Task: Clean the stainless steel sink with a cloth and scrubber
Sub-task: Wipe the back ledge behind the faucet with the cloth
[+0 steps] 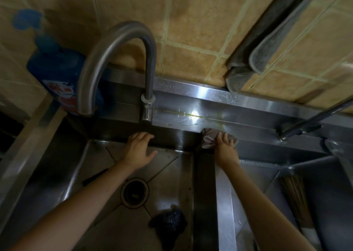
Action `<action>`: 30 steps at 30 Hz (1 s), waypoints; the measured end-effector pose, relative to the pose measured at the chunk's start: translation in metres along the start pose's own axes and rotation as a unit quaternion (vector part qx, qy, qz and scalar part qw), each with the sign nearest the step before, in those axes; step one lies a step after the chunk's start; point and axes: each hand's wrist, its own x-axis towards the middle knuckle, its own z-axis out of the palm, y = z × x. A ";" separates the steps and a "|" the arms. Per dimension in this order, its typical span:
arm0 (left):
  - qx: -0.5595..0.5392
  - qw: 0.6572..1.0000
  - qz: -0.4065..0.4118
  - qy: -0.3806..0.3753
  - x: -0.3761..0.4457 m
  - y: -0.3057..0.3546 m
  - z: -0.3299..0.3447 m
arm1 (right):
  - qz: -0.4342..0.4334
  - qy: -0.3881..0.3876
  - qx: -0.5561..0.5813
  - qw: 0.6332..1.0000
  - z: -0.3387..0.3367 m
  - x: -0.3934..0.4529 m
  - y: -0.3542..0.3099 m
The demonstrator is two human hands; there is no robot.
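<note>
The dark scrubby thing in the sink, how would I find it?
Start at the curved steel tap, then drop to the round drain in the left basin. Just below and right of it lies the dark, crumpled, wet-looking scrubber, untouched, unlike the pale cloth under the right hand.

Setting was a kitchen wash area, plain and utilitarian. A double-basin stainless steel sink (225, 105) filled the lower frame, with a gooseneck faucet (114, 59) at 11 o'clock and a round drain (134, 193) at 6 o'clock. Tan wall tiles (200, 21) ran across 12 o'clock, a blue detergent bottle (57, 67) stood at 9 o'clock, and chopsticks (294, 199) lay at 4 o'clock.
</note>
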 end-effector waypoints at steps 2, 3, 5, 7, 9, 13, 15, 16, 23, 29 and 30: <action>0.005 0.999 0.042 -0.014 0.008 0.015 0.005 | -0.004 -0.009 0.003 1.000 -0.001 0.004 0.003; 0.011 0.998 0.056 -0.020 0.014 0.022 0.005 | -0.006 -0.012 -0.001 1.000 -0.001 0.005 0.004; 0.024 0.997 0.073 -0.025 0.027 0.034 0.004 | -0.010 -0.010 -0.011 1.000 0.000 0.006 0.004; 0.036 0.995 0.085 -0.024 0.039 0.044 0.003 | -0.014 -0.008 -0.012 1.000 0.002 0.006 0.005; 0.048 0.994 0.095 -0.030 0.046 0.055 0.003 | -0.023 -0.009 -0.004 1.000 0.003 0.009 0.008; 0.065 0.987 0.139 -0.046 0.053 0.082 0.014 | -0.044 -0.005 0.063 0.997 0.002 0.010 0.017; 0.071 0.985 0.149 -0.055 0.055 0.092 0.020 | -0.044 0.021 0.094 0.994 0.004 0.004 0.028; 0.075 0.984 0.150 -0.058 0.057 0.094 0.022 | -0.044 0.037 0.089 0.994 0.005 0.000 0.035; 0.087 0.989 0.112 -0.029 0.069 0.084 0.017 | -0.071 0.003 -0.016 0.997 0.003 0.009 0.039; 0.098 0.989 0.106 -0.032 0.072 0.070 0.013 | -0.082 0.016 -0.022 0.996 -0.001 0.027 0.038; 0.097 0.989 0.111 -0.032 0.073 0.072 0.014 | -0.087 0.023 -0.015 0.996 -0.001 0.029 0.038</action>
